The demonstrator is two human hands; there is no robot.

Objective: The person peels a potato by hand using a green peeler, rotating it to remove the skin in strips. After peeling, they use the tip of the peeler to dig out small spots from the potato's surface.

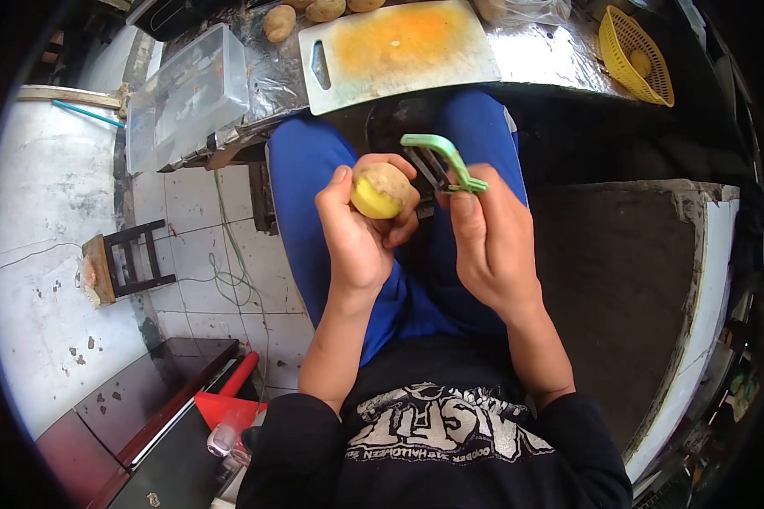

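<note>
My left hand (356,225) is wrapped round a potato (380,191). Part of its brown skin is off, and yellow flesh shows on the lower left side. My right hand (494,242) grips a green vegetable peeler (437,157) by its handle, with the blade frame pointing up and left toward the potato. A small gap separates the peeler from the potato. Both hands are above my lap, in front of the table edge. Beyond them, a white cutting board (407,51) with an orange stain lies on the table, a small pale bit on it.
Several unpeeled potatoes (280,23) lie behind the board. A clear plastic box (191,97) stands at the table's left, and a yellow basket (632,55) holding a potato sits at the right edge. A small wooden stool (127,261) is on the tiled floor.
</note>
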